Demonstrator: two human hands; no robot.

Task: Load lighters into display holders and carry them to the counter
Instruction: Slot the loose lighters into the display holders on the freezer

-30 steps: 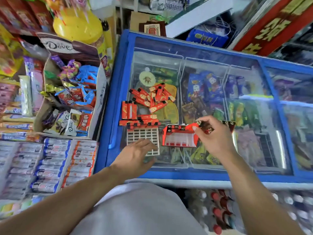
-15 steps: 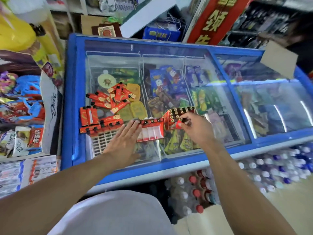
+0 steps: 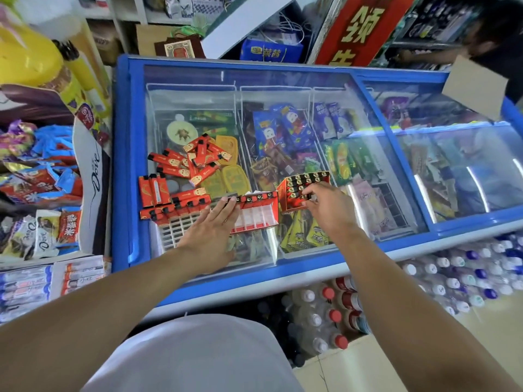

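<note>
Red lighter tops sit under the right fingers (image 3: 311,197): fingertips curled down, pinching at the near rows of the full display holder (image 3: 307,188); which lighter they hold, cannot tell. Right hand (image 3: 328,206) is over that holder's near right corner. The holder lies tilted on the freezer lid (image 3: 198,77), right of centre, rows of dark caps facing up.

Left fingers (image 3: 223,210) straight and close together, flat across the left part of the second display holder (image 3: 256,212), tips at its far rim. Left hand (image 3: 210,232) palm down, heel over the white grid tray (image 3: 177,229). Second holder: one row of lighters along the far edge, near slots show white. It sits just left of the full holder, edges close or touching, cannot tell which.

Loose lighters (image 3: 189,162) in a scattered pile far left of the left hand on the glass; a few more (image 3: 154,189) standing side by side at the left, and a row (image 3: 181,206) lying along the grid tray's far edge.

Freezer holds ice cream packets under the glass. Dove chocolate box (image 3: 90,176) left of the freezer. Bottled water (image 3: 458,275) stacked below the near right edge.
</note>
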